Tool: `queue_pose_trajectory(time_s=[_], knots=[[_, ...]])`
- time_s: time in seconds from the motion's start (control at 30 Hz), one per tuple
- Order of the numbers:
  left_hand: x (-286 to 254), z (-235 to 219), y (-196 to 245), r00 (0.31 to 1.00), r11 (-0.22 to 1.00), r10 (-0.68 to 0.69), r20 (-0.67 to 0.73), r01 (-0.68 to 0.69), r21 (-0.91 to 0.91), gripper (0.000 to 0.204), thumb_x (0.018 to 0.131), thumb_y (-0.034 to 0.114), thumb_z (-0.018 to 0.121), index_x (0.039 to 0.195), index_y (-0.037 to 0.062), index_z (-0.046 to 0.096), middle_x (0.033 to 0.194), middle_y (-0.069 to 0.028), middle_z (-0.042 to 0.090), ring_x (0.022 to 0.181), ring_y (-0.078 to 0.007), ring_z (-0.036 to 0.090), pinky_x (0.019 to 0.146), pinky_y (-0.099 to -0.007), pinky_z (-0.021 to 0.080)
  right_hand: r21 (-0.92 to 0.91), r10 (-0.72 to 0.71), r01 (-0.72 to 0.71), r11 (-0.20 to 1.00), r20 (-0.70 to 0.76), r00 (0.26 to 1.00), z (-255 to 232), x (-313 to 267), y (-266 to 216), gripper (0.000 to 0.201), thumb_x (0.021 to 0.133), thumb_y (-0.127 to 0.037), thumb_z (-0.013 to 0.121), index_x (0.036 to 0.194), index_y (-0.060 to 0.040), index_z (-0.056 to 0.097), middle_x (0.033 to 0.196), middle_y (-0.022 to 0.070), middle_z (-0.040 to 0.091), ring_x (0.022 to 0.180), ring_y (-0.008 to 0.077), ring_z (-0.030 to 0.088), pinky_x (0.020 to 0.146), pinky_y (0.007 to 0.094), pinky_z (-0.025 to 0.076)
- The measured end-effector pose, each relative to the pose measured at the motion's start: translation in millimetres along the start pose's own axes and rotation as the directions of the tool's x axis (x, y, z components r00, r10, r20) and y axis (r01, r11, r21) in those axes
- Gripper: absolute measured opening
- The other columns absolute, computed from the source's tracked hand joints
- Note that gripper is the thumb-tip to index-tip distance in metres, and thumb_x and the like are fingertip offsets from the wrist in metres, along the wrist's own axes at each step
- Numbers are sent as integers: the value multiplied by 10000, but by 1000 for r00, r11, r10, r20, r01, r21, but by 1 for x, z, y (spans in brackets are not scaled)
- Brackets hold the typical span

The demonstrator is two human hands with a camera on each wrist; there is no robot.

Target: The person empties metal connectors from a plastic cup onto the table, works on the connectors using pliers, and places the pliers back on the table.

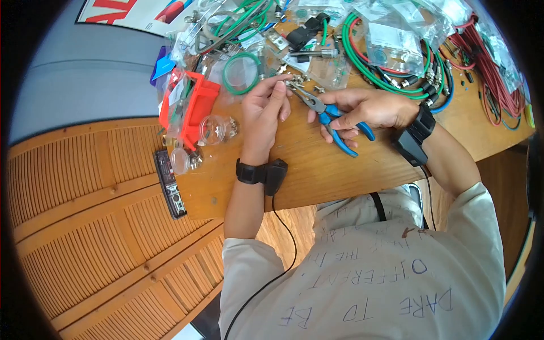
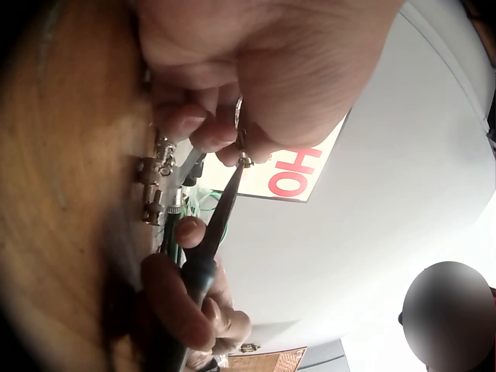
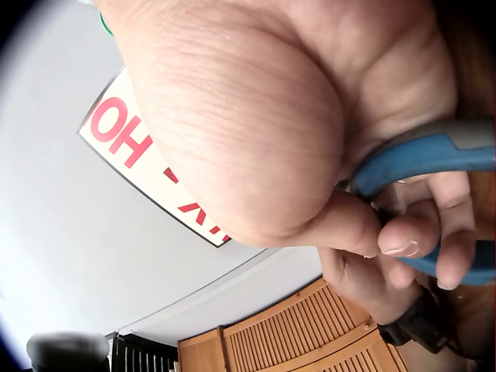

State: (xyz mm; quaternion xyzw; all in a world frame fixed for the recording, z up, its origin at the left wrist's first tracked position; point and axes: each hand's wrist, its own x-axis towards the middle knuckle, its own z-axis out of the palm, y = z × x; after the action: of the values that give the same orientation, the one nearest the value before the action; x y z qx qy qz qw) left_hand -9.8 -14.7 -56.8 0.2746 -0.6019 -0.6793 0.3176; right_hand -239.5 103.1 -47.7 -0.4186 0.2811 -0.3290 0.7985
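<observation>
Nearest, your pale shirt [image 1: 368, 266] carries handwritten words, among them "DARE TO BE DIFFERENT". A black camera [image 1: 275, 175] is strapped to your left wrist, and its twin [image 1: 412, 146] to your right. Your forearms reach over the front edge of a wooden table [image 1: 226, 198].

Your right hand [image 1: 368, 110] grips the blue-handled pliers [image 1: 324, 118], fingers curled about the handles, with the nose pointing toward your other hand. Your left hand [image 1: 265, 113] pinches a small metal piece [image 2: 245, 161] between thumb and fingers, just above the tabletop. The tips of the pliers meet that piece, though it is too small to tell exactly how they hold it.

To the left of your left hand, a clear jar [image 1: 212, 129] sits beside a red bin [image 1: 198, 110], with small metal bits at its side. A round clear lid [image 1: 180, 161] lies closer to the table's left end.

Just beyond your fingertips are loose metal connectors [image 1: 300, 78] and a green cable loop [image 1: 225, 79]. Farther back lie plastic bags [image 1: 394, 37], a coil of green cable [image 1: 362, 71] and, at the far right, a bundle of red cables [image 1: 498, 85]. A poster [image 1: 124, 14] shows beyond the table.
</observation>
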Motion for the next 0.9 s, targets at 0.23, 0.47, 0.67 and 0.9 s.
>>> queue_pose_trajectory(time_s=[0.23,0.47,0.67,0.9], knots=[[0,0,-3,1000,999,4,-22,-5,-37,292,1096,213,629,1259,-18,702,939,-49,641,588,-54,474,533,-210,364,49,9,-9,999,-10,1000,-1,1,1,355,1050,-22,567,1402,-16,517,1069,135,704,724,132,609,691,263,522],[-6,7,12,996,994,16,-87,-6,106,256,1053,162,691,1234,-17,715,875,-24,677,584,-38,491,521,-203,366,58,54,-53,997,-26,998,0,-3,-8,355,1050,-64,600,1397,-25,532,1000,97,682,729,142,633,647,261,516],[-38,-18,73,920,667,295,-258,-5,745,177,969,122,779,1105,8,777,820,3,728,594,-8,508,534,-208,379,65,33,-29,997,-58,998,1,-3,-5,328,1049,-71,599,1369,-26,541,967,83,659,633,106,544,560,250,460],[-71,-94,93,934,220,287,-213,153,964,183,973,168,772,1092,32,800,830,-27,731,630,-49,588,577,-250,471,186,-13,17,982,-25,1000,-4,-2,1,322,1065,-36,564,1383,-18,518,1006,99,635,626,112,521,574,262,460]])
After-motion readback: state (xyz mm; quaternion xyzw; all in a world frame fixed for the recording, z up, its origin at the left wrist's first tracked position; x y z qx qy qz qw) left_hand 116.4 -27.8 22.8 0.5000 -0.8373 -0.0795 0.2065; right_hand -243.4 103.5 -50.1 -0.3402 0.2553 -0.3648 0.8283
